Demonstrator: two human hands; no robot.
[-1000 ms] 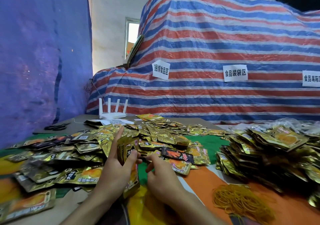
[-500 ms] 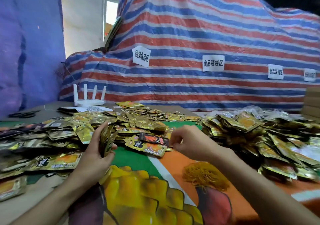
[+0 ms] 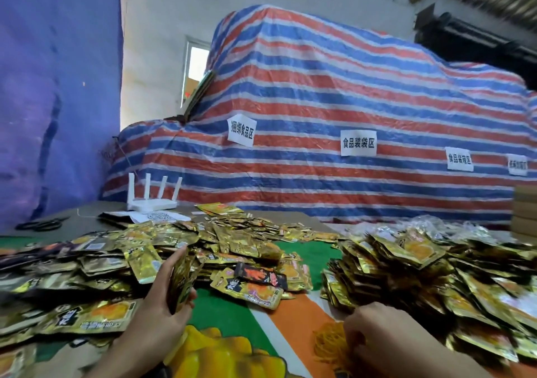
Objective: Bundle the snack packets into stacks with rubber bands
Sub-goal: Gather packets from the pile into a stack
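Note:
My left hand (image 3: 162, 305) grips an upright stack of gold snack packets (image 3: 181, 281) above the printed table cover. My right hand (image 3: 377, 328) is down on the heap of yellow rubber bands (image 3: 328, 342), fingers curled into it; whether it holds a band is hidden. Loose gold packets (image 3: 116, 261) lie spread over the left and middle of the table. A larger pile of packets (image 3: 421, 273) rises on the right. One black-and-red packet (image 3: 260, 276) lies among them in the middle.
A white router (image 3: 152, 200) with upright antennas stands at the back left, black scissors (image 3: 40, 225) near it. A striped tarp (image 3: 319, 116) with paper labels covers goods behind the table. Cardboard boxes (image 3: 524, 212) stand at the right edge.
My right hand has moved from the middle of the table down and right onto the rubber bands. My left hand keeps holding the stack. The camera has tilted upward.

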